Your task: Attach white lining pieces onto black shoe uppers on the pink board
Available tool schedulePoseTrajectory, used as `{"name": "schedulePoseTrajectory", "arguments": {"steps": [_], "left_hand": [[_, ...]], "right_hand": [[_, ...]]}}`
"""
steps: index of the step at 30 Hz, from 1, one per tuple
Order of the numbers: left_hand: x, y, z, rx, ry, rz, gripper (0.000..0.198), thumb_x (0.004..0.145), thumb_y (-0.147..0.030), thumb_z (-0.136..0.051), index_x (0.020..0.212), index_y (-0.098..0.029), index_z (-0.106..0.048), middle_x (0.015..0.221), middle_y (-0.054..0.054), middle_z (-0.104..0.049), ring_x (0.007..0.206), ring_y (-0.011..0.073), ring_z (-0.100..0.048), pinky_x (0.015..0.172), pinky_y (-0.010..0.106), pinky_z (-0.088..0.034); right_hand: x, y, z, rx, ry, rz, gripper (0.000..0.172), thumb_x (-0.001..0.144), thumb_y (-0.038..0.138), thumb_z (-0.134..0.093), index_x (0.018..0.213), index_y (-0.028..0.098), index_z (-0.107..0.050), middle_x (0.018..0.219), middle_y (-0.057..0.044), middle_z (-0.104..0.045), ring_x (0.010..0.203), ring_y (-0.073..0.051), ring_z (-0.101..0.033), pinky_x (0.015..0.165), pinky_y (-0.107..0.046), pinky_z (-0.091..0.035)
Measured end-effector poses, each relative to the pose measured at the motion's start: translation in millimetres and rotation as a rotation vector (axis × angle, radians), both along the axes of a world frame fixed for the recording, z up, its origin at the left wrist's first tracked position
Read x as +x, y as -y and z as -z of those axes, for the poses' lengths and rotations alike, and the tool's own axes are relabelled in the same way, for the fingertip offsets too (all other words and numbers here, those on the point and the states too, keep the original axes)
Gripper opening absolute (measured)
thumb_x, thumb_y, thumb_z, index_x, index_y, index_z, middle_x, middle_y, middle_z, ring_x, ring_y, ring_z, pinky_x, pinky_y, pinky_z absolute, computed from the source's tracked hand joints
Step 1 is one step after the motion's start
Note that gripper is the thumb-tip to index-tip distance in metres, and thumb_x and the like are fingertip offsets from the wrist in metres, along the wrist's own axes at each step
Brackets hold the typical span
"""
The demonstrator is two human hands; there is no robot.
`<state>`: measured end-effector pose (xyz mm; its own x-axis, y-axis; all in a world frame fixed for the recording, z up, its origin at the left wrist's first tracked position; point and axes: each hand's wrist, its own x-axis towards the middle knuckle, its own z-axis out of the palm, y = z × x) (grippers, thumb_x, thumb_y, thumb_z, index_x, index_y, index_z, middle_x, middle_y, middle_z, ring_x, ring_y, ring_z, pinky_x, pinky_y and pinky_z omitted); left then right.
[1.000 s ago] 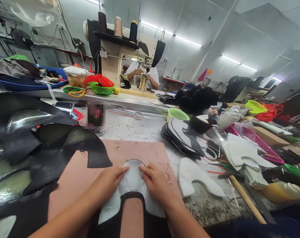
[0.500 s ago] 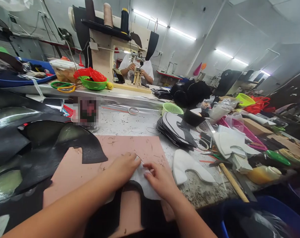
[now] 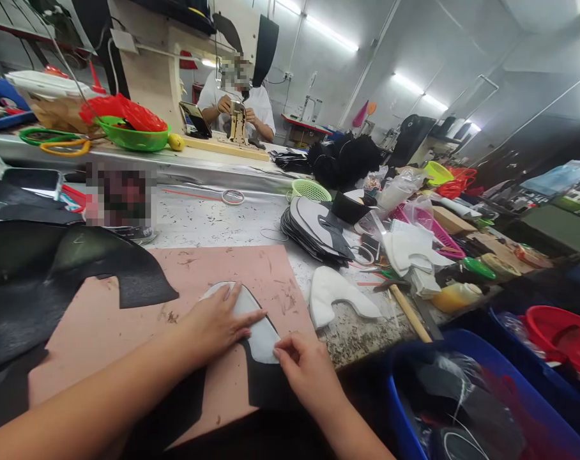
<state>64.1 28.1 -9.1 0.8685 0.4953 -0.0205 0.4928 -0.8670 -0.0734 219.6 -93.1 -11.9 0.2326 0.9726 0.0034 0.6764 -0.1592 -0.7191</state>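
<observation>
A curved white lining piece (image 3: 264, 338) lies over a black U-shaped shoe-upper piece (image 3: 269, 383) on the pink cutting board (image 3: 122, 338). My left hand (image 3: 216, 322) rests flat on the white lining, fingers spread. At the lining's right corner, my right hand (image 3: 306, 364) has thumb and index finger pinched on the edge. My left hand and forearm hide part of both layers. More black upper pieces (image 3: 83, 268) overlap the board's left side. To the right of the board is a stack of white curved pieces (image 3: 335, 300).
A hammer (image 3: 409, 313) lies near the table's right edge, by a bottle of yellow liquid (image 3: 455, 297). Behind stand a pile of black and white pieces (image 3: 309, 233) and a green basket (image 3: 312, 190). A blue bin (image 3: 393, 396) is below right. Across the table, a person (image 3: 261, 96) works at a sewing machine.
My left hand has flattened and spread over the white lining. My right hand has moved down along its edge to the corner and pinches there. The view has swung right.
</observation>
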Motion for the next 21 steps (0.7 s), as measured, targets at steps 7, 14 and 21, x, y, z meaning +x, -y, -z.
{"name": "schedulePoseTrajectory", "arguments": {"steps": [7,14,21], "left_hand": [[3,-2,-1.9,-0.049,-0.032,-0.014,0.043,0.082,-0.040,-0.050,0.124,-0.040,-0.043,0.126,0.014,-0.044,0.107,0.0329,-0.043,0.085,0.045,-0.035],[3,-10,-8.3,-0.138,0.011,-0.038,0.040,0.083,-0.040,-0.048,0.123,-0.035,-0.046,0.126,0.014,-0.047,0.106,0.0315,-0.046,0.083,0.043,-0.040],[-56,-52,-38.2,-0.693,0.817,-0.485,0.056,0.086,-0.053,-0.023,0.127,-0.019,-0.040,0.133,0.008,-0.042,0.116,0.0229,-0.044,0.089,0.035,-0.042]], "right_hand": [[4,23,4.9,0.150,0.486,-0.241,0.028,0.080,0.011,-0.043,0.098,0.018,-0.063,0.103,-0.010,-0.063,0.085,-0.022,-0.056,0.074,-0.036,-0.046],[14,38,-13.2,0.085,0.579,-0.494,0.037,0.080,0.016,-0.049,0.116,0.018,-0.053,0.120,-0.004,-0.057,0.099,-0.023,-0.051,0.087,-0.038,-0.041],[20,17,-21.2,0.189,0.536,-0.450,0.023,0.079,0.013,-0.048,0.096,0.021,-0.061,0.100,-0.006,-0.064,0.086,-0.022,-0.056,0.076,-0.038,-0.045]]}}
